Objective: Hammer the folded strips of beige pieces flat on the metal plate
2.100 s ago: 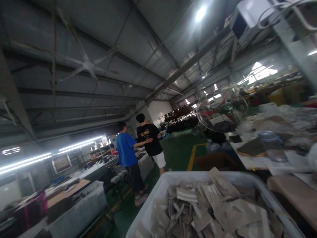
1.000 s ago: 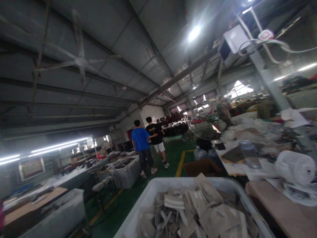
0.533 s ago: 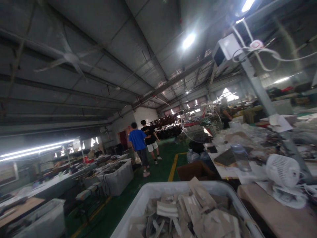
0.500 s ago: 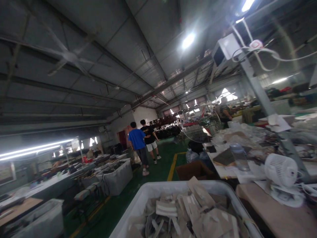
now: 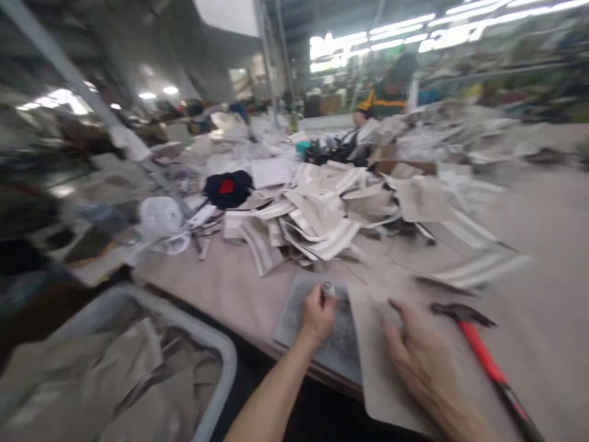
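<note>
My left hand point(image 5: 317, 316) is closed around a short metal punch point(image 5: 327, 287), whose round top shows above the fist. It is over a worn grey pad point(image 5: 294, 325) at the table's front edge. My right hand point(image 5: 418, 356), blurred, grips a flat beige panel point(image 5: 372, 380) between thumb and fingers. That panel lies beside the pad's right side and covers part of it. To the right of my right hand rests a claw hammer point(image 5: 478, 347) with a red and black handle.
A pile of beige and white strips point(image 5: 317, 215) lies ahead on the table point(image 5: 207, 294). A white bin point(image 5: 225, 356) of beige pieces point(image 5: 119, 374) stands at front left. A small white fan point(image 5: 161, 218) and a dark cloth point(image 5: 227, 188) are beyond. Another person point(image 5: 389, 92) is at the back.
My view has swung right and down from the aisle and ceiling to the worktable. Both hands, the pad and the hammer are now in view; the bin has shifted to the left.
</note>
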{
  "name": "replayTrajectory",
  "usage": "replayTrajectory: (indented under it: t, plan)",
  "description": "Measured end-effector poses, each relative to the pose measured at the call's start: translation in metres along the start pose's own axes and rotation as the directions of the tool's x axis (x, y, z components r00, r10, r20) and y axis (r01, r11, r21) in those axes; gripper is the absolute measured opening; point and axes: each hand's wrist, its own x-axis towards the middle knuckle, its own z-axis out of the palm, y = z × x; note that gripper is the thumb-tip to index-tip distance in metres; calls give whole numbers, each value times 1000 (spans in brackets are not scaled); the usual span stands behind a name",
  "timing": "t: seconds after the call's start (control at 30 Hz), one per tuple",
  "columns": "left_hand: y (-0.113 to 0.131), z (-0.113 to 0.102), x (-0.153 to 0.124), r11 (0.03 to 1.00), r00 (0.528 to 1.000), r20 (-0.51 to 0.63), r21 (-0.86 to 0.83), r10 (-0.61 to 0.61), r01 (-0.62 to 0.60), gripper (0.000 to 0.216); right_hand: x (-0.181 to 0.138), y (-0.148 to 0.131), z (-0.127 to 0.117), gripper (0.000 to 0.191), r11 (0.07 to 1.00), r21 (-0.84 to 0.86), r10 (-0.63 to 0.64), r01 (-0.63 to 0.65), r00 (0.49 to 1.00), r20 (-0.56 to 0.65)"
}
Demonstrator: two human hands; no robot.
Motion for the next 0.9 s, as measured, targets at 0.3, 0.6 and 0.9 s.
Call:
replayTrajectory:
  t: [0.3,0.6,0.9]
  plan:
    - [-3,8,-8,1000,999,48,-4,25,-25,17,-47,55,-45,46,937,-335,37,-99,982,-185]
    - [-1,12,-8,999,999,46,28,21,-22,22,-32,28,-38,45,982,58,186,-178,953,-237]
    - [-2,12,-9,1000,999,40,-9,0,0,26,-75,55,-2,39,964,-267,-42,15,994,-96]
